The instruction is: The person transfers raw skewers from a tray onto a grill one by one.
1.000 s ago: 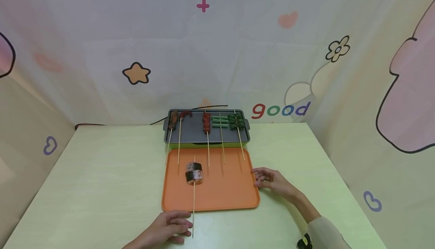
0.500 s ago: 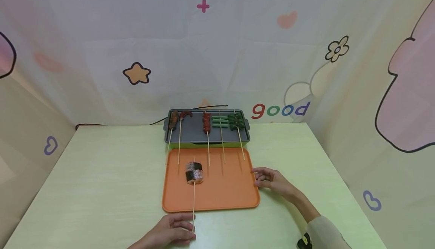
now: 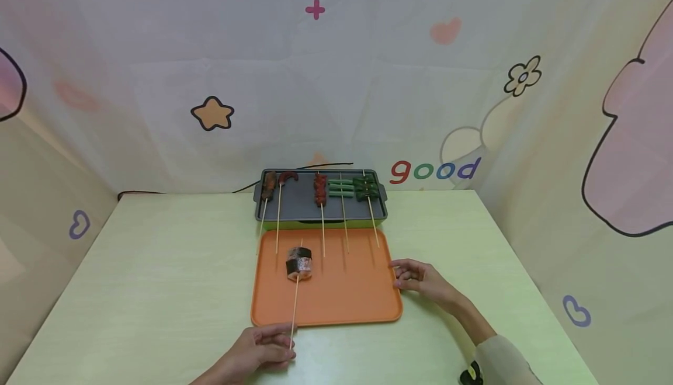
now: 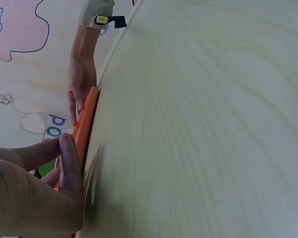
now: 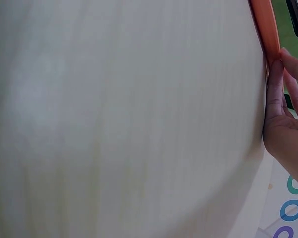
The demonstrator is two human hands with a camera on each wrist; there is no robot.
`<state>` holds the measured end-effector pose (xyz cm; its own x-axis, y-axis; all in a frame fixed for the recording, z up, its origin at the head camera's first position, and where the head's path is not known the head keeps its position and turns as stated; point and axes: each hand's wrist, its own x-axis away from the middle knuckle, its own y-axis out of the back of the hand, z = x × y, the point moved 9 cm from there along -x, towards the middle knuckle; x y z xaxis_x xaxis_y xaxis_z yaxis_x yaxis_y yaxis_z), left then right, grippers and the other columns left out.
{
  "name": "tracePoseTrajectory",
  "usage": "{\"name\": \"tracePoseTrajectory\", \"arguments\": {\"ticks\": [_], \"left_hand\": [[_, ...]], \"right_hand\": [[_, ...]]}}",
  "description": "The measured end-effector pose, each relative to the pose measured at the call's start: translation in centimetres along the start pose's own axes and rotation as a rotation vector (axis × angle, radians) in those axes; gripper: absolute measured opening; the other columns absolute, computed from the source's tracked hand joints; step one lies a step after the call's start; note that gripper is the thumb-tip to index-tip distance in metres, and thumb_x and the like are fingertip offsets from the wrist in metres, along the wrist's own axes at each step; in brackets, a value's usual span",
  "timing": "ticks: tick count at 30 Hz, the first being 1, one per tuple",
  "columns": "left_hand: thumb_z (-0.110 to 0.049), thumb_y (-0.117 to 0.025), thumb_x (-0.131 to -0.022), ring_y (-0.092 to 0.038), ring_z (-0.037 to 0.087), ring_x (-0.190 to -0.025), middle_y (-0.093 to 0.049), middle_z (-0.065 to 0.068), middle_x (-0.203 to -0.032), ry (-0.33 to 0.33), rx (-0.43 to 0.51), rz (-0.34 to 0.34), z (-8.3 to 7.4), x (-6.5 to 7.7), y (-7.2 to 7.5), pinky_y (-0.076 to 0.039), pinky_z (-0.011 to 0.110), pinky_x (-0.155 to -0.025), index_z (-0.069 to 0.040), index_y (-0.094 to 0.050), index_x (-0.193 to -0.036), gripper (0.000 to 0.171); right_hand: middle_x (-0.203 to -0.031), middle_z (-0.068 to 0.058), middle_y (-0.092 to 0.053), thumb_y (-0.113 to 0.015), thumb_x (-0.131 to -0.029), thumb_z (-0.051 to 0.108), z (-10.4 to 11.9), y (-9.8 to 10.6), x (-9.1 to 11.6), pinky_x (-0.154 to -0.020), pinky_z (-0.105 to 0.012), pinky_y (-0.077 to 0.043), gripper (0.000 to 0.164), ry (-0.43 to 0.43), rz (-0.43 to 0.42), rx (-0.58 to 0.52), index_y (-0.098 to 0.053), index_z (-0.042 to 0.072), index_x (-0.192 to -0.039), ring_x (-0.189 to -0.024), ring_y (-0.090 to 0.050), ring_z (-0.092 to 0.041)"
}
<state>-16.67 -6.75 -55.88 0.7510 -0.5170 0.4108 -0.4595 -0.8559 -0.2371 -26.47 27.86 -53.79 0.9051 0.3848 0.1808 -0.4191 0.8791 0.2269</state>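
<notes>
My left hand (image 3: 257,350) pinches the thin stick of a skewer at the front edge of an orange tray (image 3: 347,297). The skewer's food, a thick pinkish roll with black bands (image 3: 299,263), is above the tray's left part; whether it touches the tray I cannot tell. In the left wrist view the left thumb and fingers (image 4: 69,166) meet, with the stick hardly visible. My right hand (image 3: 426,283) grips the tray's right rim. In the right wrist view, its thumb (image 5: 274,91) lies against the outside of the orange rim (image 5: 266,25).
Behind the tray stands a dark grill pan (image 3: 305,204) on a green base. Several skewers lie across it: brown meat (image 3: 269,186), a curled red piece (image 3: 287,176), red chunks (image 3: 320,189), green stalks (image 3: 341,188) and green leaves (image 3: 366,188). Their sticks overhang the tray. A printed cloth (image 3: 294,81) hangs behind.
My left hand has closed on the stick's lower end. The stick has swung left at its bottom, and the roll has shifted slightly away from me. My right hand has stayed put.
</notes>
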Motion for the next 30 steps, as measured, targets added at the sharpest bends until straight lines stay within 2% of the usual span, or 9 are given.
{"name": "tracePoseTrajectory", "arguments": {"ticks": [5, 13, 18, 23, 30], "left_hand": [[0.001, -0.071, -0.090, -0.074, 0.012, -0.093, -0.072, -0.001, -0.101, 0.010, 0.010, -0.016, 0.1, 0.0, 0.3, -0.061, 0.029, -0.083, 0.009, -0.048, -0.146, 0.061], [-0.006, -0.072, -0.090, -0.074, 0.007, -0.086, -0.073, -0.007, -0.096, -0.015, -0.040, -0.045, -0.3, 0.3, 0.8, -0.053, 0.019, -0.066, 0.003, -0.052, -0.146, 0.060], [-0.010, -0.070, -0.092, -0.071, 0.006, -0.084, -0.071, -0.006, -0.097, -0.043, -0.103, -0.056, -0.7, 0.7, 0.9, -0.052, 0.020, -0.065, 0.004, -0.052, -0.146, 0.059], [-0.010, -0.070, -0.091, -0.070, 0.007, -0.084, -0.070, -0.004, -0.099, -0.048, -0.116, -0.095, -1.6, 0.9, 1.0, -0.052, 0.023, -0.065, 0.006, -0.052, -0.144, 0.059], [-0.012, -0.073, -0.090, -0.066, 0.009, -0.086, -0.067, -0.004, -0.102, -0.060, -0.089, -0.155, -3.5, -0.1, 1.0, -0.051, 0.025, -0.068, -0.003, -0.056, -0.145, 0.058]], "right_hand": [[-0.113, -0.007, -0.059, -0.069, -0.097, 0.012, -0.1, 0.0, -0.1, -0.081, -0.017, -0.052, 0.054, -0.016, -0.010, 0.010, -0.050, -0.006, -0.144, -0.096, -0.060, -0.006], [-0.113, -0.008, -0.061, -0.068, -0.097, 0.007, 0.4, -0.1, 0.1, -0.082, -0.017, -0.053, 0.055, -0.002, -0.004, -0.014, -0.047, -0.011, -0.144, -0.096, -0.061, -0.005], [-0.112, -0.004, -0.061, -0.069, -0.097, 0.009, 0.5, -0.2, 0.2, -0.083, -0.017, -0.054, 0.055, 0.001, 0.002, -0.013, -0.048, -0.010, -0.144, -0.096, -0.061, -0.004], [-0.112, -0.003, -0.061, -0.068, -0.097, 0.009, 0.6, -0.2, 0.2, -0.083, -0.017, -0.054, 0.054, 0.018, 0.005, -0.007, -0.048, -0.010, -0.144, -0.096, -0.061, -0.003], [-0.114, -0.008, -0.060, -0.067, -0.098, 0.008, 0.5, -0.2, 0.3, -0.083, -0.017, -0.053, 0.054, -0.004, -0.004, -0.023, -0.047, -0.010, -0.145, -0.097, -0.061, -0.005]]}}
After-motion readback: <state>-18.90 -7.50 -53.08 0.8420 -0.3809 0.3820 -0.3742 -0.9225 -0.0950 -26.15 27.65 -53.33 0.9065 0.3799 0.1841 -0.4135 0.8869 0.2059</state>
